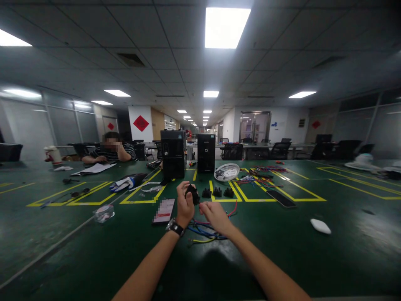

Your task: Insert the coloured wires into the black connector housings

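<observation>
My left hand (186,208), with a watch (174,227) on its wrist, is closed around a small black part (192,195) held above the table. My right hand (216,217) is beside it, thumb and fingers pinched together at the part's lower right side. What sits in that pinch is too small to make out. Under both hands lies a loose bundle of blue, red and yellow-green wires (203,230). Just beyond, three similar black parts (217,192) stand in a row. A phone (164,211) lies left of my left hand.
Two black computer towers (173,154) stand ahead, with a white basket (227,172) and coloured wires (266,171) to their right. A dark flat slab (281,198) and a white rounded object (320,226) lie rightward. Gloves (127,182) and a plastic bag (104,213) lie left; a person (109,152) sits beyond.
</observation>
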Available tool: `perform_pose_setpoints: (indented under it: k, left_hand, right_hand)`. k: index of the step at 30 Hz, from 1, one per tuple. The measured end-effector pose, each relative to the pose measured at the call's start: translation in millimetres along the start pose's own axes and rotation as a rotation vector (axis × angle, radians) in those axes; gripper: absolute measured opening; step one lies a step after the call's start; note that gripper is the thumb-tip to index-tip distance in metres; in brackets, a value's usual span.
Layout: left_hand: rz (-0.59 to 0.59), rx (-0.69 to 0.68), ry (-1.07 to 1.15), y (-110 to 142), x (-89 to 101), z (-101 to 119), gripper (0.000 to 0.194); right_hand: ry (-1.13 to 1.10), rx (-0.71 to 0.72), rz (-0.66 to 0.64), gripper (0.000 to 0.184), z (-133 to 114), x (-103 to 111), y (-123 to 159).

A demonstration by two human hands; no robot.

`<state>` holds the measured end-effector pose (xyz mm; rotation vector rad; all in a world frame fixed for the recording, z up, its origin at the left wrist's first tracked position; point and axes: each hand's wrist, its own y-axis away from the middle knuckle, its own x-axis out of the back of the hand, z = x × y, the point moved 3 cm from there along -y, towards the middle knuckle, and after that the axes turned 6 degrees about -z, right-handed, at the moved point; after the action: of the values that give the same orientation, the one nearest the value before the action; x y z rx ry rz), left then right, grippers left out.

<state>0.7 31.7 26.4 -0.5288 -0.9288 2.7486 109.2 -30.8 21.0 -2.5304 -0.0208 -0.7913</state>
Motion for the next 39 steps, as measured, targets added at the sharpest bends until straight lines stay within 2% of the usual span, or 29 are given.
perform_pose_setpoints:
  k: [3,6,9,12,14,17,19,21,23,25,27,28,30,31,33,34,36,37,39]
  left_hand:
    - [0.06,-0.069,0.063,-4,-3.2,4,0.041]
    - [0.122,-0.007,0.086,-6,-1.7,0,0.038]
    - [0.029,-0.07,-0.048,-11,0.6,4,0.037]
    - [-0.082,-0.121,-0.068,-22,-3.4,11,0.037]
    - [-0.043,-0.052,0.035,-30,-7.0,8,0.037]
    - [0.022,0.114,0.145,-36,-11.8,-6,0.036]
    - [-0.019,0.147,0.109,-36,-14.4,-13,0.035]
    - [-0.086,0.115,0.073,-38,-17.2,-14,0.033]
    - [-0.069,0.127,0.133,-46,-19.3,-10,0.03]
    - [0.039,0.22,0.27,-60,-20.9,-2,0.026]
    - [0.1,0.316,0.384,-79,-23.2,5,0.025]
    - [0.134,0.315,0.409,-88,-22.6,9,0.026]
    - [0.118,0.361,0.369,-100,-20.9,13,0.027]
    - [0.084,0.406,0.313,-101,-19.6,13,0.027]
    - [-0.015,0.534,0.172,-92,-18.2,5,0.028]
    - [-0.059,0.586,0.113,-84,-18.4,-1,0.031]
    - [-0.126,0.703,0.057,-61,-22.5,-16,0.036]
    - [-0.168,0.766,0.056,-49,-27.1,-25,0.038]
    - [-0.249,0.846,0.091,-29,-39.4,-40,0.042]
  right_hand:
    - [-0.136,-0.07,-0.006,0.042,2,-9,-4]
    - [0.01,-0.006,0.082,0.039,-2,-14,-6]
    - [0.054,0.007,0.086,0.037,-3,-13,-5]
    - [-0.21,-0.071,0.079,0.04,0,-11,-4]
    - [-0.385,-0.093,0.088,0.041,3,-12,-4]
    - [-0.476,-0.113,0.125,0.04,7,-14,-3]
    - [-0.499,-0.157,0.166,0.04,11,-12,-3]
    - [-0.506,-0.195,0.197,0.04,14,-9,-1]
    - [-0.418,-0.192,0.207,0.041,17,-9,1]
    - [-0.214,-0.146,0.166,0.039,17,-14,5]
    - [0.019,-0.104,0.038,0.036,15,-24,11]
    - [0.118,-0.094,-0.04,0.034,14,-30,14]
    - [0.269,-0.098,-0.12,0.031,12,-34,18]
    - [0.323,-0.104,-0.096,0.029,10,-31,20]
    - [0.389,-0.115,0.067,0.02,6,-16,19]
    - [0.403,-0.11,0.163,0.027,5,-6,18]
    - [0.411,-0.06,0.282,0.058,3,16,13]
    - [0.406,-0.017,0.278,0.069,4,26,8]
    - [0.364,0.066,0.167,0.079,9,42,-2]
